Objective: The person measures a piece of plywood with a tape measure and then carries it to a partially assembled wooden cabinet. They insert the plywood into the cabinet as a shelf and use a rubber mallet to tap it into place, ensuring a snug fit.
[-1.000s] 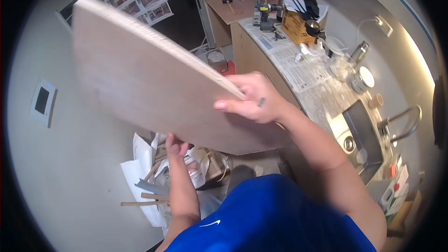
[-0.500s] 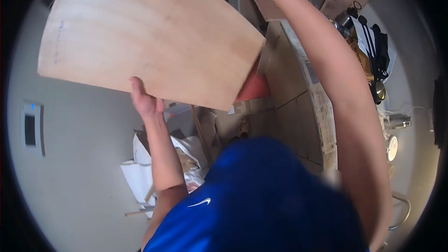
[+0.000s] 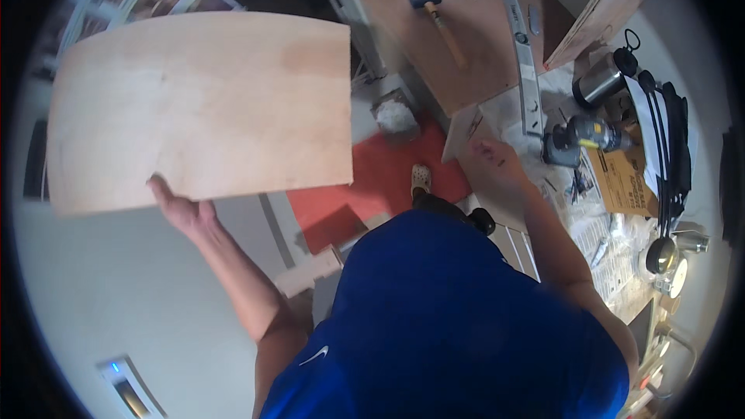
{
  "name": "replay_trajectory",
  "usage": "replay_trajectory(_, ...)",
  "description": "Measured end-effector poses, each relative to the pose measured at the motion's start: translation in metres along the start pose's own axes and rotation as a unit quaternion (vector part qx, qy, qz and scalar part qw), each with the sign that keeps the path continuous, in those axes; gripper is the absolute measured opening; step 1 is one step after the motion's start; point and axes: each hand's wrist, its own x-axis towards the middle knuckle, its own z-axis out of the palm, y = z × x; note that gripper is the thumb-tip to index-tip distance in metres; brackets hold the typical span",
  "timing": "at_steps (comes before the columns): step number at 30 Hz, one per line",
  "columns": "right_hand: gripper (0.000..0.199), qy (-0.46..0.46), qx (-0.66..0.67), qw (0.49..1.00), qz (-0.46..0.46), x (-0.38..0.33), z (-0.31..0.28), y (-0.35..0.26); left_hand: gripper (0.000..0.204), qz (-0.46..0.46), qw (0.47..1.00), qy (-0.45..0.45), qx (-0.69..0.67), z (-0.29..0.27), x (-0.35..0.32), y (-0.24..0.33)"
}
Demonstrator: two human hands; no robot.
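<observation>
My left hand (image 3: 184,212) grips a large pale plywood panel (image 3: 209,109) by its near edge. The thumb lies over the top face and the other fingers are hidden beneath. The panel is held up on the left, its broad face toward me. Away from it, my right hand (image 3: 498,161) is beside a light cabinet side panel (image 3: 469,130) at the front of the worktop. That hand is smeared by motion, and its fingers do not show clearly.
A black-headed mallet (image 3: 442,25) lies on a brown board (image 3: 489,70). Beside it are a spirit level (image 3: 523,54), a cordless drill (image 3: 586,140), a cardboard box (image 3: 623,180) and a steel bottle (image 3: 601,81). Red matting (image 3: 326,213) covers floor ahead. A wall (image 3: 101,287) runs along the left.
My right hand has come off the panel's far side and moved back to the worktop. The panel has swung lower and left in my left hand, and my view has turned, showing mallet and level.
</observation>
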Motion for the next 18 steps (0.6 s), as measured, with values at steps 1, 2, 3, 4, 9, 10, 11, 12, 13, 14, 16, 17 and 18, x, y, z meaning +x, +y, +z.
replay_trajectory(1,0.031,0.016,-0.037,0.999,-0.009,0.018,-0.001,0.004,0.072,-0.005,1.000,-0.017,-0.009,0.007,0.024,-0.008)
replay_trajectory(2,0.030,0.038,-0.074,0.996,-0.015,0.037,0.002,0.011,0.072,-0.014,1.000,-0.012,-0.002,0.015,0.049,-0.014)
replay_trajectory(3,0.029,0.065,-0.111,0.991,-0.021,0.060,0.003,0.016,0.073,-0.023,1.000,-0.013,0.002,0.030,0.074,-0.018)
replay_trajectory(4,0.030,0.046,-0.137,0.990,-0.010,0.088,0.009,0.012,0.074,-0.017,1.000,-0.004,0.000,0.046,0.099,-0.023)
replay_trajectory(9,0.036,0.081,-0.256,0.963,0.012,0.189,0.051,0.064,0.083,0.022,0.985,-0.139,0.099,0.090,0.224,-0.040)
replay_trajectory(10,0.036,0.147,-0.289,0.946,0.004,0.201,0.063,0.070,0.081,0.055,0.974,-0.187,0.114,0.072,0.271,-0.055)
replay_trajectory(11,0.036,0.218,-0.321,0.922,0.002,0.209,0.069,0.072,0.074,0.115,0.959,-0.236,0.110,0.098,0.292,-0.083)
replay_trajectory(12,0.036,0.236,-0.330,0.914,0.029,0.211,0.061,0.066,0.067,0.182,0.938,-0.275,0.106,0.126,0.301,-0.097)
replay_trajectory(13,0.035,0.249,-0.334,0.907,0.057,0.211,0.061,0.054,0.060,0.251,0.913,-0.306,0.102,0.150,0.306,-0.101)
replay_trajectory(14,0.035,0.254,-0.339,0.902,0.082,0.210,0.065,0.037,0.066,-0.073,0.916,-0.369,-0.141,0.204,0.273,-0.093)
replay_trajectory(16,0.038,0.228,-0.286,0.911,0.191,0.204,0.059,-0.025,0.066,-0.007,0.911,-0.408,-0.062,0.240,0.332,-0.141)
replay_trajectory(17,0.041,0.240,-0.281,0.905,0.211,0.203,0.066,-0.023,0.067,0.032,0.905,-0.424,-0.019,0.254,0.370,-0.168)
replay_trajectory(18,0.044,0.254,-0.271,0.900,0.231,0.203,0.073,-0.020,0.067,0.078,0.895,-0.438,0.027,0.266,0.409,-0.194)
